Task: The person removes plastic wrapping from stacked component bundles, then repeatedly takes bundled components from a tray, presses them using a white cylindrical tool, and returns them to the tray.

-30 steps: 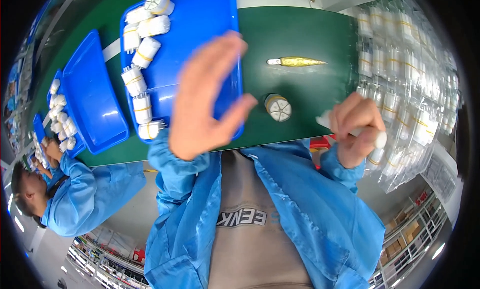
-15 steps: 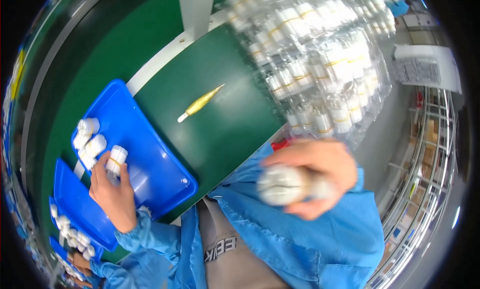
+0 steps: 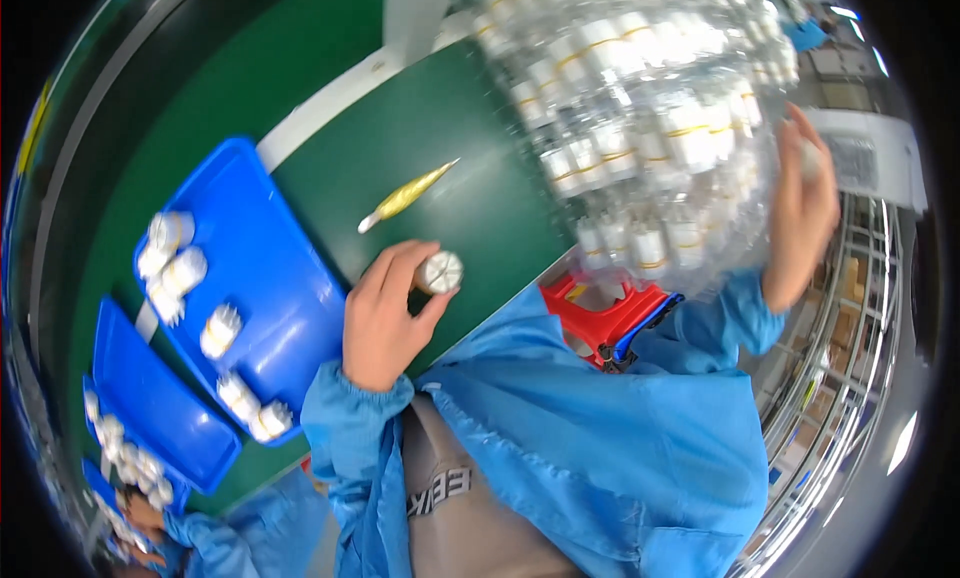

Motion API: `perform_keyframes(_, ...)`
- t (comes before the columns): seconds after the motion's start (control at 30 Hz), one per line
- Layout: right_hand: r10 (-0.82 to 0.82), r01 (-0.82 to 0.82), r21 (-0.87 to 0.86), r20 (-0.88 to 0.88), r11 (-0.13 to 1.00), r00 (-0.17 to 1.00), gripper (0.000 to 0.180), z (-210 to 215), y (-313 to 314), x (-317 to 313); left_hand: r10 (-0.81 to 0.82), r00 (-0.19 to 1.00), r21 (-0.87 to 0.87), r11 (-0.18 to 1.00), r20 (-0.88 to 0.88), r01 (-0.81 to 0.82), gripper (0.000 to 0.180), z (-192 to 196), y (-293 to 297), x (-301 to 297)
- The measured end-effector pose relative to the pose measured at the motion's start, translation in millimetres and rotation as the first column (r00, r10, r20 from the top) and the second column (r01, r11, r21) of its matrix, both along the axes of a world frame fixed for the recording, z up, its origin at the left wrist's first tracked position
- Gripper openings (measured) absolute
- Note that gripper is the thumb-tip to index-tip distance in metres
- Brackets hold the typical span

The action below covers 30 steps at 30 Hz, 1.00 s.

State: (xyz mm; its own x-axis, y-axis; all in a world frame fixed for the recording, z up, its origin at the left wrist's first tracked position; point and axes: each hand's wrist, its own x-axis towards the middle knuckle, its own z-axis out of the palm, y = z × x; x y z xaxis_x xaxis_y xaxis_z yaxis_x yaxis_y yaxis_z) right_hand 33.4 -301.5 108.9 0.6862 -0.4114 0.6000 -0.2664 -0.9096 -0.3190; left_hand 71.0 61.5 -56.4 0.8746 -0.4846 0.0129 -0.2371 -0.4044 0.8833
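Over the green table, the fingers of my left hand are curled round a white cylindrical bundle, its round end facing up. Out to the right, beside the plastic-wrapped stack, my right hand is raised. Something small and pale shows between its fingers, too blurred to name. In the blue tray at the left, several similar white bundles with yellowish bands lie along its edges and one farther in. A yellow pointed tool with a white end rests on the table beyond my left hand.
Clear plastic bags of banded white tubes are heaped at the far right. A red plastic object is below them. Another blue tray and a co-worker's sleeve are at lower left. Shelving stands at the right.
My left hand has left a bundle in the tray and moved right, now gripping another. My right hand, which held a bundle before my body, has swung out to the far right.
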Motion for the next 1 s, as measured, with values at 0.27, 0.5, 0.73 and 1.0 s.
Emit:
perform_keyframes(0.27, 0.577, -0.925, 0.228, 0.729, 0.303, 0.369, 0.040, -104.1, 173.3, -0.3, -0.099, 0.986, 0.018, 0.995, 0.133, 0.098, 0.052, -6.6, 1.7, 9.4)
perform_keyframes(0.5, 0.539, -0.685, 0.709, 0.648, -0.168, 0.538, 0.043, -147.2, 178.1, 21.3, -0.163, 0.984, 0.045, 0.986, 0.077, 0.160, 0.047, -1.6, 4.9, 11.1)
perform_keyframes(0.73, 0.607, -0.735, 0.645, 0.675, -0.210, 0.419, 0.044, -155.0, 177.4, 27.9, -0.183, 0.977, 0.027, 0.983, 0.110, 0.181, 0.053, -5.7, 8.9, 11.8)
perform_keyframes(1.0, 0.607, -0.755, 0.630, 0.676, -0.182, 0.418, 0.040, -156.3, 183.5, 30.3, -0.065, 0.965, 0.198, 0.980, 0.253, 0.014, 0.084, -5.7, 8.3, 4.0)
